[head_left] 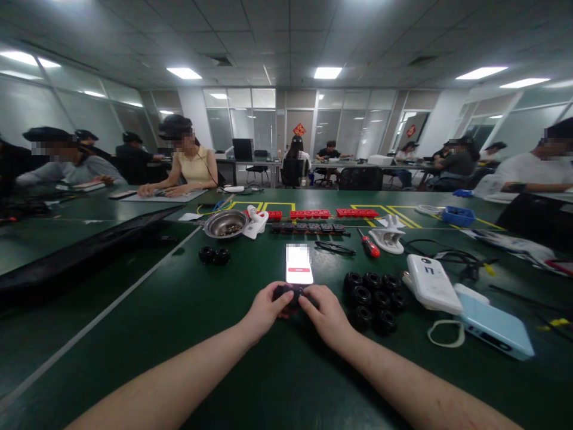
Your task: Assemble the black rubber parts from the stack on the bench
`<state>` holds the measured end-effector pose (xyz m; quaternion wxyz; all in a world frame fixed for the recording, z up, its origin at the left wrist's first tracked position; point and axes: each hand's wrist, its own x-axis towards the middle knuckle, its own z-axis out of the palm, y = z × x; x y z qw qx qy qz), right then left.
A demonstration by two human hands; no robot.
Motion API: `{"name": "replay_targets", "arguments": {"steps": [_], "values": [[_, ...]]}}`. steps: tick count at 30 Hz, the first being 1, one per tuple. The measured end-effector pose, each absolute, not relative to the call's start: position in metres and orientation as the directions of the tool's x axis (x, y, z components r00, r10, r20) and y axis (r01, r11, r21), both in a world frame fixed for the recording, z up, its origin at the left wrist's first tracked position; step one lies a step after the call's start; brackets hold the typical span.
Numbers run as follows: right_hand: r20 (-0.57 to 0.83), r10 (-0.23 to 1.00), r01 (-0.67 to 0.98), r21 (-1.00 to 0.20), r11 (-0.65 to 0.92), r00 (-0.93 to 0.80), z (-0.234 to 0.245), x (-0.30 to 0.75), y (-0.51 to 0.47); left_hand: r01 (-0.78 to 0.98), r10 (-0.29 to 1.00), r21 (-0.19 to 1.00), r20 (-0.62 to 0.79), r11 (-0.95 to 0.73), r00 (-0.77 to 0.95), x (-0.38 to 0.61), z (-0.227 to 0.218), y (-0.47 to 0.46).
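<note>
My left hand (265, 309) and my right hand (327, 312) meet over the green table (188, 310), fingers closed on a small black round part (290, 294) held between them. Just beyond the hands lies a lit phone (299, 264), screen up. A cluster of several black round parts (373, 295) sits right of my right hand. Two more black round parts (213, 255) rest to the left.
A metal bowl (225, 224), a red-handled screwdriver (369, 245), rows of red and black pieces (308, 227), a white device (433, 284) and a pale blue box (495, 325) lie around. Other people sit at tables on the left, right and behind.
</note>
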<state>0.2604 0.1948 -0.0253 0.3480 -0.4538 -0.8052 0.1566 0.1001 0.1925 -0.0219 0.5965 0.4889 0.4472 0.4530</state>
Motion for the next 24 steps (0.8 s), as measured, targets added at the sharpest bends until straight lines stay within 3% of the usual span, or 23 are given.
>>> {"name": "replay_targets", "arguments": {"steps": [7,14,21,24], "values": [[0.539,0.752,0.603,-0.472,0.643,-0.380,-0.0214,0.2583,0.1879,-0.108,0.970,0.979,-0.151,0.173,0.190,0.1007,-0.0197,0.1926],[0.426,0.822,0.618,-0.545,0.566,-0.377,-0.0226,0.2601,0.1927,-0.119,0.972,0.977,-0.155,0.178,0.179,0.1015,-0.0159,0.1915],[0.562,0.710,0.617,-0.395,0.680,-0.424,-0.0197,0.2593,0.1873,-0.110,0.964,0.978,-0.152,0.179,0.220,0.0984,-0.0187,0.1928],[0.533,0.765,0.644,-0.450,0.618,-0.362,-0.0218,0.2593,0.1869,-0.140,0.966,0.974,-0.148,0.179,0.211,0.0987,-0.0192,0.1936]]}}
